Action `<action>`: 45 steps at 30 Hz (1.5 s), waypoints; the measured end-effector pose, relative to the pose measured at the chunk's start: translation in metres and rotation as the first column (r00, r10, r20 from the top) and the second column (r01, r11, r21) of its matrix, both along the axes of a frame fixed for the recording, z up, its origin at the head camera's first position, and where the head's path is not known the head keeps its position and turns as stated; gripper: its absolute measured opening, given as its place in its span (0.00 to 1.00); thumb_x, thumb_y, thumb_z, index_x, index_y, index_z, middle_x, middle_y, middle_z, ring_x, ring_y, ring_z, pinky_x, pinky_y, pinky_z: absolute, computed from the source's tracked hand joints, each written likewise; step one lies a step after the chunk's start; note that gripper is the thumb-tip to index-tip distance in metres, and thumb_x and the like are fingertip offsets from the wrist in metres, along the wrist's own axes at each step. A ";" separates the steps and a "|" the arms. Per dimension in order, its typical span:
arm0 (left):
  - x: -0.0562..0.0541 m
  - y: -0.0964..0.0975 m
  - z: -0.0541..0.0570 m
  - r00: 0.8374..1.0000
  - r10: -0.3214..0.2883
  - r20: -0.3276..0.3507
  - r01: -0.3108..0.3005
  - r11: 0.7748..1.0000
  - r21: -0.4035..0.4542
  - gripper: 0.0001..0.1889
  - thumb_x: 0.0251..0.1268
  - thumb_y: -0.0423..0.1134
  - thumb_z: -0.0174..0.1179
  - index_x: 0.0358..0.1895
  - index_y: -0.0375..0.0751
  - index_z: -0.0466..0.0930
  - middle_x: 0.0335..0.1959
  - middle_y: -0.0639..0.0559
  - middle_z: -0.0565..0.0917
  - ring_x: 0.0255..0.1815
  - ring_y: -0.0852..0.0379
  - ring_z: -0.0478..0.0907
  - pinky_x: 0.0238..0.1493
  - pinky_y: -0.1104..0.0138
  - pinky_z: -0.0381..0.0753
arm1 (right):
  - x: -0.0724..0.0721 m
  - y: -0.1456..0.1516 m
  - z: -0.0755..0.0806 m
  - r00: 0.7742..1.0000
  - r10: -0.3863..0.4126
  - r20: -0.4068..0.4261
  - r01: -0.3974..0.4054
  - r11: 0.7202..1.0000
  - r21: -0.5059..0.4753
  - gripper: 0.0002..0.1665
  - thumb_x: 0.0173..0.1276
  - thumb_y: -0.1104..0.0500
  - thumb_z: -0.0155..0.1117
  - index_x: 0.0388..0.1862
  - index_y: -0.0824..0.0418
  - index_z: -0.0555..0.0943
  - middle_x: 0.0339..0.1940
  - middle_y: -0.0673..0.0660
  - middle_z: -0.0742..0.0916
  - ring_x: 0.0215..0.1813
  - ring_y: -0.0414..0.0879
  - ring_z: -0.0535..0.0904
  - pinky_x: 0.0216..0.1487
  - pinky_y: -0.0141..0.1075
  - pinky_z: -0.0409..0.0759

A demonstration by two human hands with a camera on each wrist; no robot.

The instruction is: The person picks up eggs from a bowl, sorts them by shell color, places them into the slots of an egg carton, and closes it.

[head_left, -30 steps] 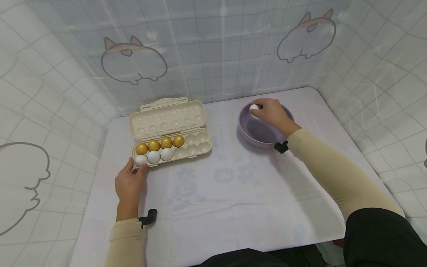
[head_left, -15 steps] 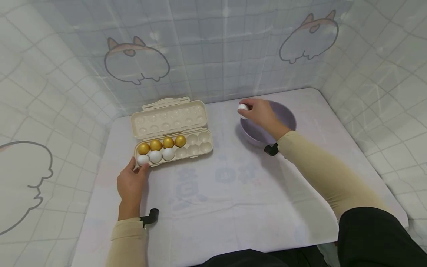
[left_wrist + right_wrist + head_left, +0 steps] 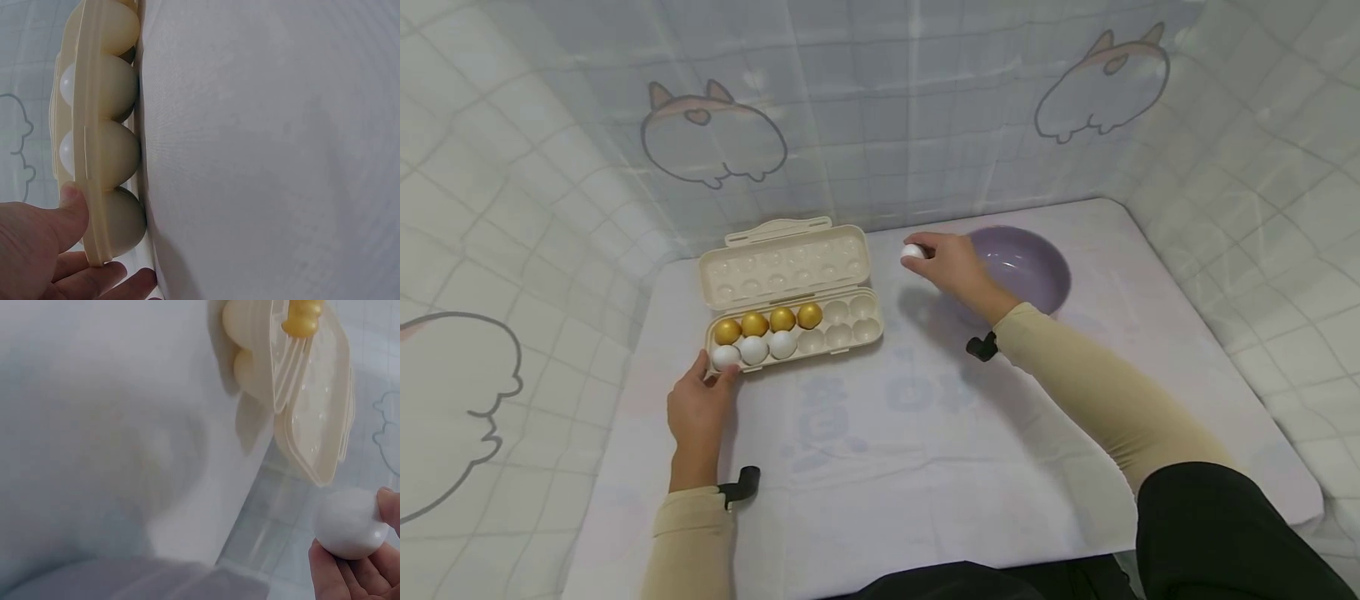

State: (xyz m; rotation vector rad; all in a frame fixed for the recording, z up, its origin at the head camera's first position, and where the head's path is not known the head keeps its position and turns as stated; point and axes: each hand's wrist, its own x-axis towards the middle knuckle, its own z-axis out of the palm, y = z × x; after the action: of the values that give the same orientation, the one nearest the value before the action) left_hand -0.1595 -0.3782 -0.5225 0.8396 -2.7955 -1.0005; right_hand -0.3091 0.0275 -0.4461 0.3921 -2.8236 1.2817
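An opened beige egg carton (image 3: 844, 335) lies at the left of the table, its lid (image 3: 784, 271) tipped back. Several golden eggs (image 3: 782, 318) fill part of its back row, and 3 white eggs (image 3: 754, 349) sit in the front row from the left end. My left hand (image 3: 698, 410) grips the carton's near left corner; in the left wrist view the thumb (image 3: 74, 209) presses its rim and fingers curl around the end. Between the carton and the bowl, my right hand (image 3: 953, 265) pinches another white egg (image 3: 351, 523) between thumb and fingers, above the table.
Behind my right hand stands a purple bowl (image 3: 1030, 267), its left part hidden by the hand and wrist. A pale cloth (image 3: 880, 483) covers the table. Tile-patterned curtains (image 3: 880, 125) enclose the back and both sides.
My right hand has carried the white egg leftward, from over the purple bowl to the gap beside the carton. The left hand keeps its grip on the carton corner.
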 end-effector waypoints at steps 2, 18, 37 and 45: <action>0.000 0.000 0.000 1.000 0.002 0.003 -0.001 1.000 -0.006 0.39 0.77 0.54 0.63 0.84 0.55 0.56 0.78 0.41 0.72 0.78 0.36 0.72 0.78 0.40 0.68 | 0.000 -0.005 -0.002 1.000 0.013 -0.008 -0.013 1.000 -0.008 0.24 0.72 0.47 0.73 0.64 0.51 0.86 0.57 0.53 0.92 0.55 0.45 0.88 0.57 0.41 0.86; -0.003 0.002 -0.001 1.000 0.019 0.017 -0.019 1.000 -0.004 0.39 0.77 0.54 0.63 0.84 0.55 0.54 0.79 0.41 0.71 0.77 0.36 0.73 0.78 0.41 0.68 | 0.006 -0.050 -0.018 0.995 0.092 -0.048 -0.094 0.995 -0.044 0.24 0.71 0.49 0.75 0.62 0.55 0.87 0.54 0.54 0.93 0.51 0.45 0.88 0.53 0.39 0.87; -0.002 0.004 -0.002 1.000 0.024 0.007 -0.024 1.000 0.009 0.39 0.78 0.53 0.63 0.84 0.55 0.54 0.81 0.43 0.68 0.78 0.38 0.73 0.80 0.42 0.67 | 0.030 -0.122 -0.050 0.978 0.198 -0.059 -0.197 0.980 0.015 0.21 0.72 0.48 0.74 0.61 0.51 0.88 0.56 0.51 0.93 0.52 0.46 0.89 0.56 0.39 0.87; -0.001 0.002 -0.001 1.000 0.018 0.011 -0.018 1.000 0.003 0.40 0.77 0.53 0.63 0.84 0.54 0.55 0.80 0.42 0.69 0.77 0.37 0.74 0.78 0.41 0.69 | 0.038 -0.142 -0.062 0.970 0.223 -0.094 -0.226 0.974 -0.027 0.21 0.71 0.52 0.75 0.61 0.55 0.88 0.59 0.52 0.92 0.62 0.46 0.88 0.63 0.39 0.86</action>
State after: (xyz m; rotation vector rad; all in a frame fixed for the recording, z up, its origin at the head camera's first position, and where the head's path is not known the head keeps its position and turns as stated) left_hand -0.1604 -0.3758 -0.5239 0.8710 -2.7912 -1.0003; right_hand -0.2711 -0.1141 -0.5080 0.7677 -2.7381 1.3119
